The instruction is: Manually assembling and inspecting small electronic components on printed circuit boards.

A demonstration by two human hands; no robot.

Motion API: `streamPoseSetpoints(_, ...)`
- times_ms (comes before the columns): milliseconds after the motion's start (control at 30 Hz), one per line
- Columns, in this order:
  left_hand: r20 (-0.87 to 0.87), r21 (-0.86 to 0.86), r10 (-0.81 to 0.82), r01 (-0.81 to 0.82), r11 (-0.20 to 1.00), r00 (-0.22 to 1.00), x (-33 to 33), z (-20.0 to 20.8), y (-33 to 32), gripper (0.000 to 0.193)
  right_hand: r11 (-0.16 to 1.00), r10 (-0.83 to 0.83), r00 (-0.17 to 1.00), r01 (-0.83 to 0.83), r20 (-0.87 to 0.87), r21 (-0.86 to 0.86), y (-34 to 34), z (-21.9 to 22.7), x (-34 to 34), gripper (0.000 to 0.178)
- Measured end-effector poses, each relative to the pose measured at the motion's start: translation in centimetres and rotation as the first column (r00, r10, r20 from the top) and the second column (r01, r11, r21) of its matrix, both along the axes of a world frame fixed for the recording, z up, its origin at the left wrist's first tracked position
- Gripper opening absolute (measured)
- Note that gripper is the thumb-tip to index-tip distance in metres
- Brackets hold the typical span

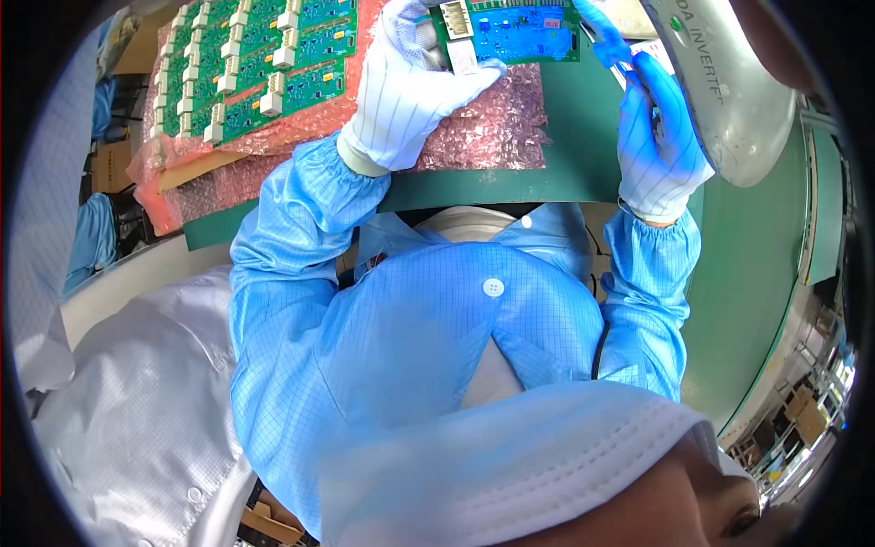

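My left hand (396, 105), in a white striped glove, grips the left end of a green circuit board (570, 44). The thumb lies along its lower edge. Blue covers much of the board's face, and white connectors (458, 36) stand at its left end. To the right of the board is my right hand (661, 150), gloved in white with blue over the fingers. Its fingers are bent together around something small and slender that I cannot make out. They are close to the board's right end but apart from it.
Rows of green circuit boards (314, 87) with white connectors lie on pink bubble wrap (488, 137) at the left. A pale rounded housing (729, 100) hangs over the green tabletop (743, 273) at the right. Another person's pale garment (146, 365) is close on my left.
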State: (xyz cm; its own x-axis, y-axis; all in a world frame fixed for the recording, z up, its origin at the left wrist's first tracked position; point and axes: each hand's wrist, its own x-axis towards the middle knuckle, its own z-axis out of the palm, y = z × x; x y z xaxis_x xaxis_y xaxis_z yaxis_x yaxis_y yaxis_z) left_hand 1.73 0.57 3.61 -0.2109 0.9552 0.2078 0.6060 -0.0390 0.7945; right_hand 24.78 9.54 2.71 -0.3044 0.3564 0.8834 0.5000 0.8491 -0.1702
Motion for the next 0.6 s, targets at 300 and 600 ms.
streamPoseSetpoints(300, 0.060, 0.141, 0.038, -0.046, 0.989, 0.997, -0.4, -0.7, -0.5, 0.072, 0.995, -0.026, 0.998, 0.032, 0.065, -0.096, -0.8, 0.0, -0.3, 0.016)
streamPoseSetpoints(600, 0.126, 0.251, 0.010, -0.041, 0.967, 0.992, -0.4, -1.0, -1.2, 0.078, 0.999, -0.017, 0.998, 0.014, -0.066, -0.042, 0.0, -1.0, -0.7, 0.019)
